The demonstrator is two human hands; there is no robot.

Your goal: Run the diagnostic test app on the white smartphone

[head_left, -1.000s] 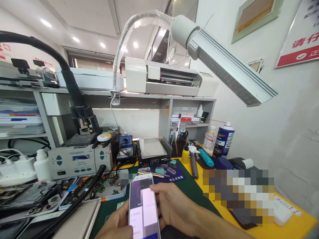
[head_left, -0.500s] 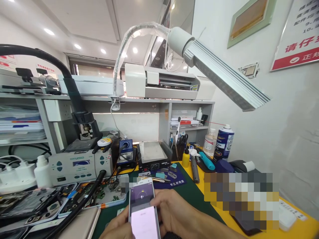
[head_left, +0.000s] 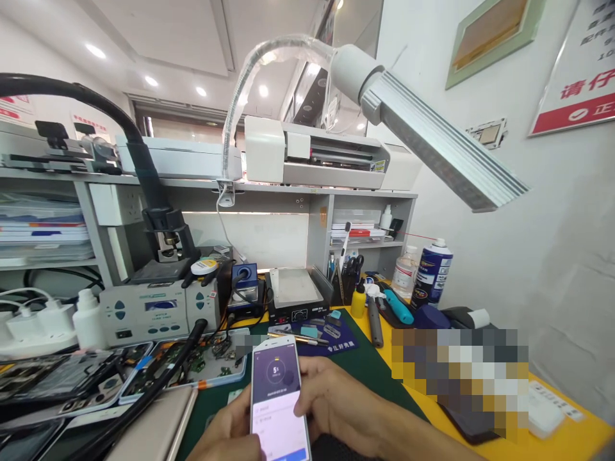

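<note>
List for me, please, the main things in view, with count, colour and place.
phone: 1, white, held by both hands
mat: 1, green, below the hands
parts trays: at least 2, greyish blue, left
control box: 1, grey, behind the trays
lamp: 1, silver, upper right
spray can: 1, blue, right
small bottle: 1, yellow, right of centre
shelf unit: 1, grey, back
left hand: 1, bare, phone's left side
right hand: 1, bare, phone's right side

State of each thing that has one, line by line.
Phone: screen lit
Left hand: gripping the phone
Right hand: gripping the phone
Aerosol can: upright
Yellow bottle: upright
White bottle at left: upright
Parts tray: loaded, uncovered
Ceiling lights: lit
Desk lamp: on or off unclear
</note>
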